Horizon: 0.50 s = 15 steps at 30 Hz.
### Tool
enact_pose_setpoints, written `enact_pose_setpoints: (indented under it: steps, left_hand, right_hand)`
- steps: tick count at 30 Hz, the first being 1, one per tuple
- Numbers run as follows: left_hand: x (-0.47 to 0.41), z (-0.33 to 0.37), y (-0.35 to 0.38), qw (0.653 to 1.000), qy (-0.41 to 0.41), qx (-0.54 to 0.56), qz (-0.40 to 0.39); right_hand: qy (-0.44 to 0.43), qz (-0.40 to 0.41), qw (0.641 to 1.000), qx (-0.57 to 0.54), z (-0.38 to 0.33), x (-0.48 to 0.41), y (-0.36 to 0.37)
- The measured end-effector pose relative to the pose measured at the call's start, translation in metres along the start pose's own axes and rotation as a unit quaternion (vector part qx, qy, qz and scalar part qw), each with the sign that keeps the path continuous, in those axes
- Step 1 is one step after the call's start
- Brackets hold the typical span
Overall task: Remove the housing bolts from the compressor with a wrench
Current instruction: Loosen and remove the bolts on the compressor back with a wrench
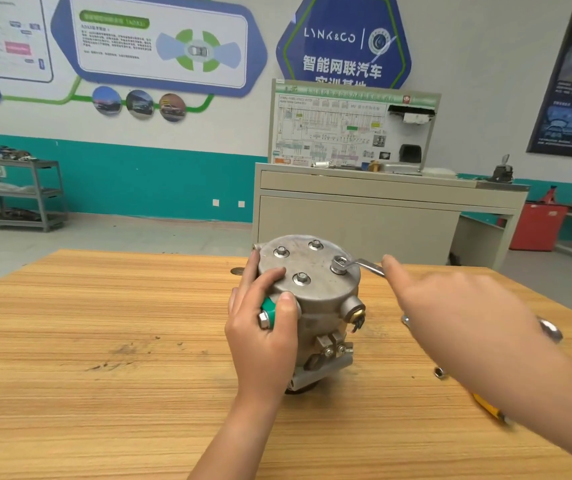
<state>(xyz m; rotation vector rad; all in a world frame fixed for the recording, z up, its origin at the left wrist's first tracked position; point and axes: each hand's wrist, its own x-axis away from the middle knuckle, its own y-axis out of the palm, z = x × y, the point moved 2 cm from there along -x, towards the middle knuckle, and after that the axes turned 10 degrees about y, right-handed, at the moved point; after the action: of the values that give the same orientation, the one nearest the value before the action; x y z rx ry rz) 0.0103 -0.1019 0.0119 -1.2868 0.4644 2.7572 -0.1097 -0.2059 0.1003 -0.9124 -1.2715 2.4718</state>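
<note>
The compressor [326,296] stands upright on the worktop [104,341], toward the middle of its far edge, and my left hand [263,334] grips its near side, fingers curled over the top rim and thumb beside the green-capped fitting [270,308]. My right hand [450,306], blurred, reaches in from the right with fingers held nearly straight, the forefinger tip touching the handle of the wrench [364,265]. Its ring end sits over the right-hand bolt [339,265], and a loose nut [440,372] lies near the right edge.
</note>
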Motion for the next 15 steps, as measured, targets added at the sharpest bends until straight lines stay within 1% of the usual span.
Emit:
enact_pose_setpoints:
  steps: [2,4,6,8,9,10,11,12,13,15]
  left_hand:
    - [0.0,0.001,0.001,1.0,0.004,-0.004,-0.004]
    - [0.001,0.002,0.001,1.0,0.004,-0.007,-0.009]
    - [0.0,0.001,0.0,1.0,0.004,-0.008,-0.015]
    - [-0.001,0.0,-0.002,1.0,0.004,-0.006,-0.022]
    - [-0.002,-0.001,-0.003,1.0,0.002,-0.004,-0.025]
    - [-0.003,-0.002,-0.004,1.0,-0.001,0.002,-0.027]
    - [-0.005,-0.003,-0.005,1.0,-0.006,0.01,-0.029]
    - [-0.007,-0.004,-0.005,0.999,-0.013,0.02,-0.032]
    - [-0.009,-0.005,-0.005,0.999,-0.018,0.029,-0.037]
    - [-0.013,-0.006,-0.003,0.998,-0.019,0.037,-0.05]
  right_hand:
    - [-0.007,-0.028,1.0,-0.009,-0.009,0.005,-0.002]
    - [-0.006,-0.031,1.0,-0.004,-0.016,0.011,-0.002]
    - [0.009,-0.019,1.0,-0.006,-0.017,0.016,-0.001]
    - [0.023,0.019,1.0,0.005,-0.012,0.014,0.003]
    - [0.034,0.03,0.999,-0.008,-0.006,0.013,0.007]
    - [0.039,0.087,0.994,-0.052,0.0,0.009,0.013]
    - [0.03,0.178,0.979,-0.098,0.007,0.005,0.022]
    - [0.022,0.25,0.96,-0.121,0.013,-0.002,0.033]
    - [0.007,0.286,0.949,-0.135,0.018,-0.011,0.044]
    - [-0.004,0.305,0.939,-0.16,0.021,-0.037,0.058]
